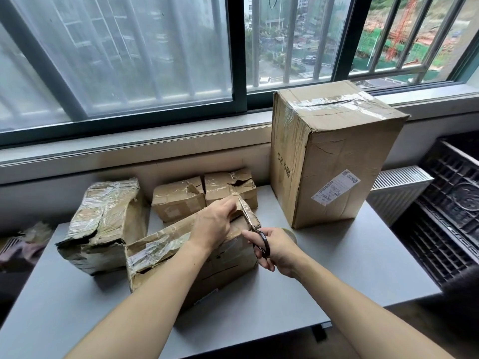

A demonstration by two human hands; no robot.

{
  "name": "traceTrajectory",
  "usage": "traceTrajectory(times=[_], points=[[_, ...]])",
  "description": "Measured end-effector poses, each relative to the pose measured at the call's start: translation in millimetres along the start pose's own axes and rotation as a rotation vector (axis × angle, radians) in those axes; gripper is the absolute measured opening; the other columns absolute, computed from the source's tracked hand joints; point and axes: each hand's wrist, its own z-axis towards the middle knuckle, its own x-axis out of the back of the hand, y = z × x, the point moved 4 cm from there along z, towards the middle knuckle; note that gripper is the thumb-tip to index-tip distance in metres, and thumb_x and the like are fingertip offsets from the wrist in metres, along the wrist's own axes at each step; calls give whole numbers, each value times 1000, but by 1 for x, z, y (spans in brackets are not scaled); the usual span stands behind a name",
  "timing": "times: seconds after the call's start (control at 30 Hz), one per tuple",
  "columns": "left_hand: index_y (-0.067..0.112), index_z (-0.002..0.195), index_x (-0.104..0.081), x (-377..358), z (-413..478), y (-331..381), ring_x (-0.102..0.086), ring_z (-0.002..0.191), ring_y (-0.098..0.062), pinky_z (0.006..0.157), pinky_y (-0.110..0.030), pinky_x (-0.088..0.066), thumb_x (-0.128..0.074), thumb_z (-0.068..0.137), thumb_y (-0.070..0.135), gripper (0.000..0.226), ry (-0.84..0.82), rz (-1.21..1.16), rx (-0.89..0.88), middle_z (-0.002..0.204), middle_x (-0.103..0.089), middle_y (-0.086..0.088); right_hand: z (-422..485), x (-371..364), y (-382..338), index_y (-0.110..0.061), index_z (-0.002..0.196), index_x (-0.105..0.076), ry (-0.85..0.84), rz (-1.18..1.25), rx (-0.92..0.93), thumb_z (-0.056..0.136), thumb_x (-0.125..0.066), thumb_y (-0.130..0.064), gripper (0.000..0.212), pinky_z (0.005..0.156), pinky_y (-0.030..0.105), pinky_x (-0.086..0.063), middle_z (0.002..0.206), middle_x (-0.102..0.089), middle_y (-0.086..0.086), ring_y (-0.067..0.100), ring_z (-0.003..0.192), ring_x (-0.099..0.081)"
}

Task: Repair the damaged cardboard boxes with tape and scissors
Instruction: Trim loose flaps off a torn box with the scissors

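A crumpled cardboard box (166, 255) with clear tape on it lies in front of me on the grey table (337, 268). My left hand (215, 224) rests on the box's top right corner and pinches a strip of clear tape at its fingertips. My right hand (274, 250) grips black-handled scissors (255, 231), whose blades point up at that strip beside my left fingers. A roll of clear tape (291, 233) sits on the table just behind my right hand, mostly hidden by it.
A crushed taped box (103, 224) lies at the left. Two small torn boxes (178, 200) (228, 187) stand behind. A tall box (334, 156) with a label stands at the right against the window sill. Black crates (451, 208) are stacked right of the table.
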Motion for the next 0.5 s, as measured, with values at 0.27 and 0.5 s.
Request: traceTrajectory(times=[0.27,0.5], points=[[15,86,-55,1,-5,-10,-56,77,-21,70,-35,-46,-50,96,18,11,18,-205,189,84,-61,3,3,3,2,-9,93,-65,16,-21,-27,88,-75,-35,29,30,15,-22,52,-51,3,12,31,-42],[19,89,-53,11,-4,-22,-61,82,-8,70,-24,-42,-47,102,16,14,89,-440,512,84,-63,10,-4,9,-2,-6,93,-63,-81,-13,-17,91,-73,-32,28,29,18,-28,55,-52,7,15,33,-45]])
